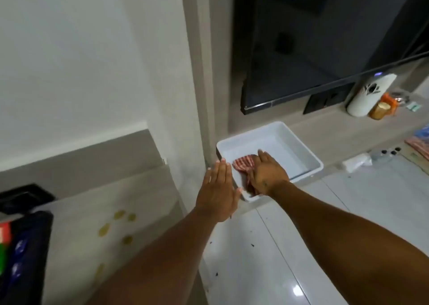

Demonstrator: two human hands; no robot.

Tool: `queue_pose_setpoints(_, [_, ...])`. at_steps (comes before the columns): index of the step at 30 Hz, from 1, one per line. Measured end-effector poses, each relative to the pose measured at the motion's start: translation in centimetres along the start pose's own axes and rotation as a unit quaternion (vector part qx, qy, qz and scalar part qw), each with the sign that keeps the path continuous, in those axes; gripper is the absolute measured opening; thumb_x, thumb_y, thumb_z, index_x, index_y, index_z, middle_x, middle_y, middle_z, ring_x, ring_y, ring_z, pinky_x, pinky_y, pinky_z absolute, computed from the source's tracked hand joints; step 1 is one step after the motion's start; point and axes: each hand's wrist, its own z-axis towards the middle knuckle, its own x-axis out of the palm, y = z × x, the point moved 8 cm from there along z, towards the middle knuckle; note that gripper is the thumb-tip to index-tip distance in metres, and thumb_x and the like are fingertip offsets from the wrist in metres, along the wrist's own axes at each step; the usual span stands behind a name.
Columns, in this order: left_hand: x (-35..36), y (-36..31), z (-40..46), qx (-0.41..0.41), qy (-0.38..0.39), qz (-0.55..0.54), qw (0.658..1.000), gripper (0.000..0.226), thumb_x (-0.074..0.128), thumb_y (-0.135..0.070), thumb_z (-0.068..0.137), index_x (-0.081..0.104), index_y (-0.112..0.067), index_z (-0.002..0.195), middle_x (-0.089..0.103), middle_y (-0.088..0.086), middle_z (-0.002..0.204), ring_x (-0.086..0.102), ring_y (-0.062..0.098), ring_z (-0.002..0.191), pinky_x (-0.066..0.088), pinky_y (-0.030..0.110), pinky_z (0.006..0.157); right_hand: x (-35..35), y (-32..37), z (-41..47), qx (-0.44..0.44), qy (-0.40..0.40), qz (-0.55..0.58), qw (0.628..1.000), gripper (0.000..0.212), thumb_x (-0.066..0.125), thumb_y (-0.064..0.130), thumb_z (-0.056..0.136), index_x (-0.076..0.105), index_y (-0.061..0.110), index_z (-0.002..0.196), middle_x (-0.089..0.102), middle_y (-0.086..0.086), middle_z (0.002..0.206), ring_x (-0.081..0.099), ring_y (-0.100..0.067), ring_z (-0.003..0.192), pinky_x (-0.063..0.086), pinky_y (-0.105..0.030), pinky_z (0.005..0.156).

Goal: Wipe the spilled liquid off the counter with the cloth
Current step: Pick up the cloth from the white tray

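Note:
A red-and-white striped cloth (243, 164) lies in the near corner of a white plastic tub (301, 152) on a low ledge. My right hand (267, 174) rests flat on top of the cloth, fingers extended; whether it grips the cloth is unclear. My left hand (219, 190) hovers open just left of the tub, palm down, holding nothing. Several yellowish drops of spilled liquid (119, 225) dot the pale counter (76, 246) at the lower left.
A dark bag (21, 251) sits at the counter's left edge. A large dark screen (325, 38) stands behind the tub. A white dispenser (369, 96), an orange jar (380, 111) and small items crowd the ledge to the right. Glossy white floor tiles (348, 212) lie below.

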Motion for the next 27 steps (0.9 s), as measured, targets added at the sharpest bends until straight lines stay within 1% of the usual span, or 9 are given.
queue_pose_setpoints(3, [2.5,0.6,2.0,-0.043,0.009,-0.025,0.999,0.074,0.027,-0.046,0.106,0.004,0.0,0.16,0.007,0.021,0.171,0.005,0.035,0.158,0.006,0.049,0.128,1.4,0.1,2.2,-0.014,-0.01,-0.038,0.999,0.064,0.036,0.05,0.1,0.025,0.016,0.153,0.028,-0.015,0.161,0.034,-0.035,0.141,0.032,-0.046,0.114])
queue_pose_setpoints(6, [4.4,0.5,3.4,-0.05,0.03,-0.036,0.998,0.074,0.018,-0.051,0.106,-0.001,-0.003,0.16,0.003,0.018,0.171,0.0,0.034,0.159,0.002,0.049,0.128,2.4,0.5,3.5,-0.008,-0.002,-0.052,0.999,0.065,0.042,0.054,0.099,0.026,0.02,0.151,0.04,-0.015,0.146,0.048,-0.035,0.125,0.045,-0.046,0.102])
queue_pose_setpoints(8, [5.4,0.5,3.8,-0.048,0.035,-0.028,0.998,0.074,0.017,-0.052,0.106,-0.002,-0.005,0.16,0.001,0.017,0.172,-0.002,0.033,0.159,0.0,0.048,0.128,3.6,0.5,4.1,0.009,0.04,-0.042,0.998,0.067,0.052,0.049,0.097,0.024,0.023,0.152,0.037,-0.016,0.145,0.051,-0.037,0.123,0.048,-0.046,0.099])
queue_pose_setpoints(11, [6.1,0.6,3.8,-0.052,0.041,-0.039,0.997,0.073,0.016,-0.053,0.107,-0.004,-0.008,0.161,-0.004,0.014,0.172,-0.006,0.031,0.158,-0.003,0.047,0.127,5.1,0.5,5.0,0.004,0.06,-0.057,0.997,0.07,0.065,0.042,0.093,0.028,0.022,0.149,0.033,-0.017,0.145,0.053,-0.038,0.12,0.048,-0.044,0.101])
queue_pose_setpoints(15, [5.5,0.8,3.9,-0.048,0.046,-0.041,0.997,0.073,0.017,-0.052,0.107,-0.004,-0.007,0.161,-0.005,0.014,0.172,-0.007,0.03,0.158,0.0,0.049,0.129,4.8,0.5,5.4,-0.008,0.062,-0.034,0.997,0.06,0.063,0.035,0.096,0.033,0.02,0.146,0.034,-0.016,0.144,0.054,-0.038,0.12,0.046,-0.043,0.104])
queue_pose_setpoints(18, [3.8,1.5,3.3,-0.049,0.036,-0.043,0.997,0.074,0.019,-0.049,0.107,-0.003,-0.005,0.161,-0.004,0.016,0.172,-0.007,0.03,0.159,0.0,0.049,0.129,2.9,0.6,4.7,0.005,0.023,0.023,0.999,0.045,0.055,0.028,0.099,0.039,0.017,0.14,0.042,-0.015,0.137,0.056,-0.039,0.115,0.048,-0.048,0.1])
queue_pose_setpoints(23, [0.6,3.3,0.2,-0.042,-0.003,-0.03,0.999,0.073,0.027,-0.047,0.107,0.002,-0.005,0.161,-0.002,0.016,0.172,-0.005,0.03,0.159,0.002,0.049,0.128,-0.8,2.6,1.6,0.0,-0.049,0.001,0.999,0.071,0.072,0.019,0.086,0.035,0.022,0.146,0.04,-0.017,0.132,0.058,-0.041,0.108,0.053,-0.051,0.09])
queue_pose_setpoints(25, [-0.3,4.3,-2.2,-0.047,-0.013,-0.024,0.999,0.073,0.028,-0.047,0.106,0.005,-0.005,0.161,0.001,0.016,0.172,-0.003,0.031,0.159,0.003,0.05,0.128,-1.8,5.3,-1.0,-0.017,-0.089,0.028,0.995,0.063,0.062,0.008,0.088,0.039,0.02,0.145,0.043,-0.019,0.129,0.057,-0.041,0.099,0.052,-0.049,0.073])
queue_pose_setpoints(27, [-1.1,5.1,-5.4,-0.048,-0.019,-0.01,0.999,0.073,0.03,-0.047,0.106,0.007,-0.005,0.161,0.005,0.016,0.172,0.0,0.032,0.159,0.004,0.05,0.128,-1.8,8.8,-4.0,-0.051,-0.11,0.05,0.991,0.059,0.053,0.004,0.088,0.042,0.019,0.144,0.046,-0.019,0.126,0.056,-0.041,0.093,0.047,-0.045,0.067])
